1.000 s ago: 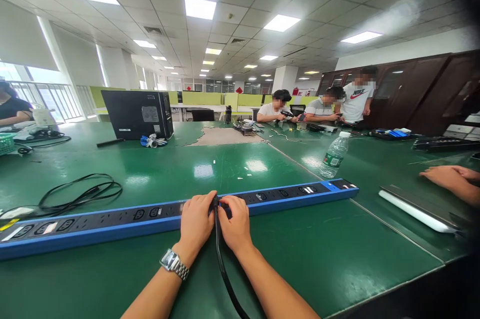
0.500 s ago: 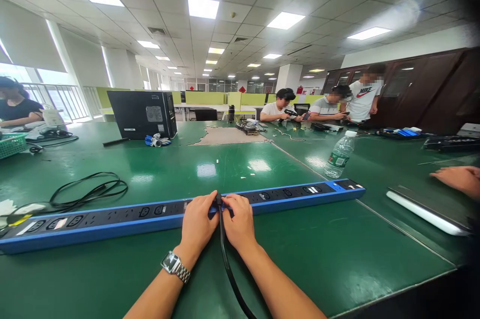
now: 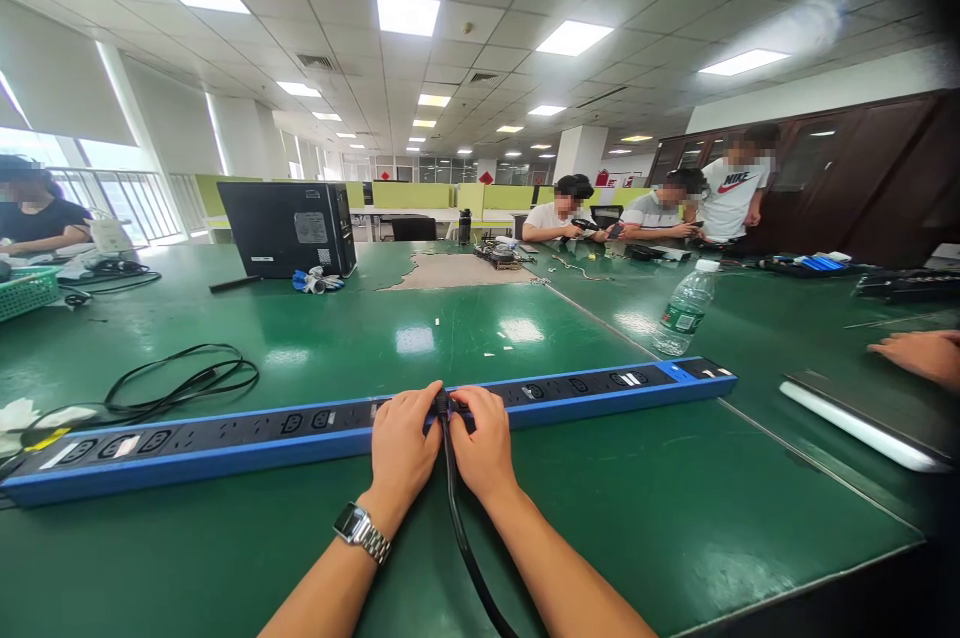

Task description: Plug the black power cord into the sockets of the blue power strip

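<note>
A long blue power strip (image 3: pixel 259 453) with a black socket face lies across the green table in front of me. Near its middle, a black plug (image 3: pixel 443 405) stands at the socket face, its thick black cord (image 3: pixel 466 543) trailing down toward me. The fingers of my left hand (image 3: pixel 403 443) close on the plug from the left; that wrist carries a metal-band watch. From the other side my right hand (image 3: pixel 484 440) grips it too. Fingers partly cover the plug, so how deep it sits is hidden.
A clear bottle (image 3: pixel 684 313) stands behind the strip's right end. A thin black cable (image 3: pixel 184 383) lies coiled behind its left part. Farther back are a black computer case (image 3: pixel 281 230) and gloves (image 3: pixel 316 281). Another person's hand (image 3: pixel 919 356) rests right, near a dark flat device (image 3: pixel 862 423).
Both hands stay on the plug, which looks slightly lower between the fingers. The whole view has shifted a little.
</note>
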Motion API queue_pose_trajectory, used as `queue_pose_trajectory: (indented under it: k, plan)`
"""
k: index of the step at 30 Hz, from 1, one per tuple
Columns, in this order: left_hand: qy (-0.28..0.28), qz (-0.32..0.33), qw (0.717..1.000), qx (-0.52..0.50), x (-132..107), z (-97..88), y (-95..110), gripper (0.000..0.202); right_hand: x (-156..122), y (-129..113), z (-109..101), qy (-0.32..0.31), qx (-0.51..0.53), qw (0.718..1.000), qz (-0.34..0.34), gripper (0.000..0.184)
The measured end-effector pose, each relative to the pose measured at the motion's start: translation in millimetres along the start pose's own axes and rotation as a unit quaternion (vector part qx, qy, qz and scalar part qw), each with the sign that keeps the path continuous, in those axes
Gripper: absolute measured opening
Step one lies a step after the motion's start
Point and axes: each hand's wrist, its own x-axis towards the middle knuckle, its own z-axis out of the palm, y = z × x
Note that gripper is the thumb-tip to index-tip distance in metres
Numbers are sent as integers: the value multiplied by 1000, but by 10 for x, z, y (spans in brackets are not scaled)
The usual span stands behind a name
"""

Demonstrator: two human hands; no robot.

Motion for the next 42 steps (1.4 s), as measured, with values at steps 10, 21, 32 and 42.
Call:
queue_pose_trajectory:
  k: [10,21,32,42]
  plan:
    - [216,-134,951,-176,120,-256,43,34,-3,-6,-7,5,-1,1000,-5,18]
    - [169,-180,967,-55,-236,-775,-875,40,-9,-6,6,-6,-3,1000,7,16]
    - [85,-17,995,39,-216,-647,-895,29,-11,-11,0,-9,-1,1000,-1,15]
    - [63,10,996,70,-271,-561,-895,34,-19,-17,7,-7,5,1000,10,16]
